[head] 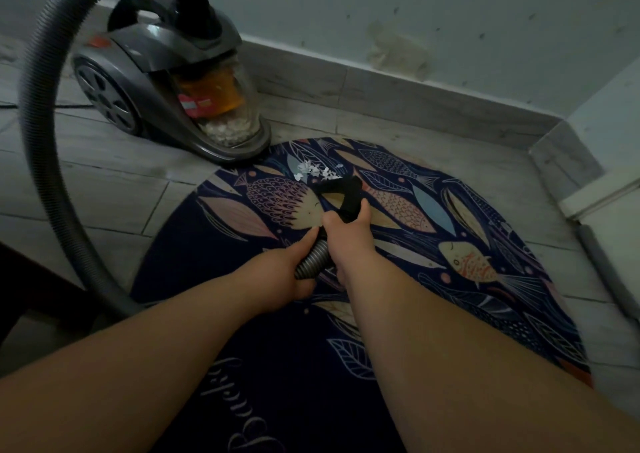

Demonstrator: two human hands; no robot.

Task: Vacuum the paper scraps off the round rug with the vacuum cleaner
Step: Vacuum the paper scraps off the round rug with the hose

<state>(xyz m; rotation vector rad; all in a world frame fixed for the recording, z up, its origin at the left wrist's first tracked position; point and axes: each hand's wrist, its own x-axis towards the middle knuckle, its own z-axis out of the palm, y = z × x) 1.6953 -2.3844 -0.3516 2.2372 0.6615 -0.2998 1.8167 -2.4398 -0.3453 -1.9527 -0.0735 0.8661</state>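
Note:
A round dark-blue rug (467, 230) with a fish pattern lies on the tiled floor. White paper scraps (313, 171) sit in a small heap near its far edge. My right hand (348, 236) grips the black vacuum handle (341, 194), whose front end points at the scraps and lies just short of them. My left hand (289, 272) holds the ribbed grey hose (311, 256) right behind the handle. The hose (38, 113) arcs up on the left and round to the grey canister vacuum (166, 81), which stands at the rug's far-left edge with white bits in its clear bin.
A wall and tiled skirting (398, 92) run behind the rug and turn a corner at the right. A grey tube (609, 279) lies on the floor by the right wall. Something dark (31, 289) stands at the left edge.

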